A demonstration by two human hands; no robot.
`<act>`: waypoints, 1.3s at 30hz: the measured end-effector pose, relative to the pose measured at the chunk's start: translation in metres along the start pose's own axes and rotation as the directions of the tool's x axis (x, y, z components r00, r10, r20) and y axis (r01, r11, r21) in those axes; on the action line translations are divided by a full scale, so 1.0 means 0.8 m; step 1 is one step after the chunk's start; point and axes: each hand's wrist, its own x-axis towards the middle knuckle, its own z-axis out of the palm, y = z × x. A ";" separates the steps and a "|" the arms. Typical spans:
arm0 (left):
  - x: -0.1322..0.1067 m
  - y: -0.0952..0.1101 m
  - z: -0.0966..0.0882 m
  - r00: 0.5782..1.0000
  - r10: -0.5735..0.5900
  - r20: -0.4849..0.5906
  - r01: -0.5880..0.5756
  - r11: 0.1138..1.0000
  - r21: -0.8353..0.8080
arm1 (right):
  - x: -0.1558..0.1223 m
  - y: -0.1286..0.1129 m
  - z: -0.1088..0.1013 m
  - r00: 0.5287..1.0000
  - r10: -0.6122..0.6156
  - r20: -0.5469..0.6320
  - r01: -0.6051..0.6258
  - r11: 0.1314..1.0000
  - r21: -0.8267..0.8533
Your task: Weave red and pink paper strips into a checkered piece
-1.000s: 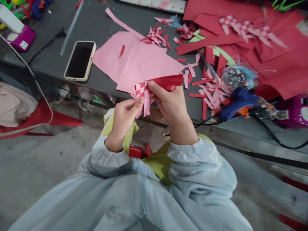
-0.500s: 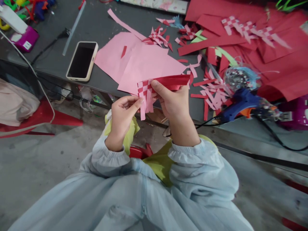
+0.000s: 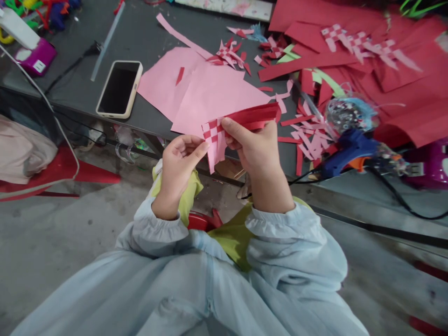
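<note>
A small woven paper piece, checkered red and pink, is held in front of me over the table edge. Red paper strips run from it to the right, and pink strip ends hang below. My right hand grips the piece, thumb on top beside the checks; its other fingers are mostly hidden underneath. At the left edge of the weave, my left hand is closed in a pinch, thumb and forefinger at the paper. Pink paper sheets lie on the table just beyond.
A phone lies on the dark table at left. To the right are a blue glue gun with its cord, a bag of beads, paper scraps and red sheets. Several woven pieces rest on the red sheets.
The right hand has shifted slightly right, and the red strips' far end has tilted up. The woven piece has turned a little with it. My left hand has barely moved.
</note>
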 end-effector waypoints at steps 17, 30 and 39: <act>0.000 0.005 -0.003 0.998 0.006 -0.070 -0.011 0.998 -0.067 | -0.004 -0.025 -0.006 0.829 0.312 0.464 -0.279 0.950 -0.141; 0.003 0.007 -0.003 0.998 -0.023 -0.065 0.014 0.991 -0.131 | -0.003 -0.015 -0.015 0.840 0.308 0.446 -0.228 0.947 -0.225; 0.002 0.007 -0.005 0.999 -0.045 0.009 0.046 0.995 -0.088 | -0.005 -0.023 -0.011 0.834 0.320 0.449 -0.241 0.944 -0.227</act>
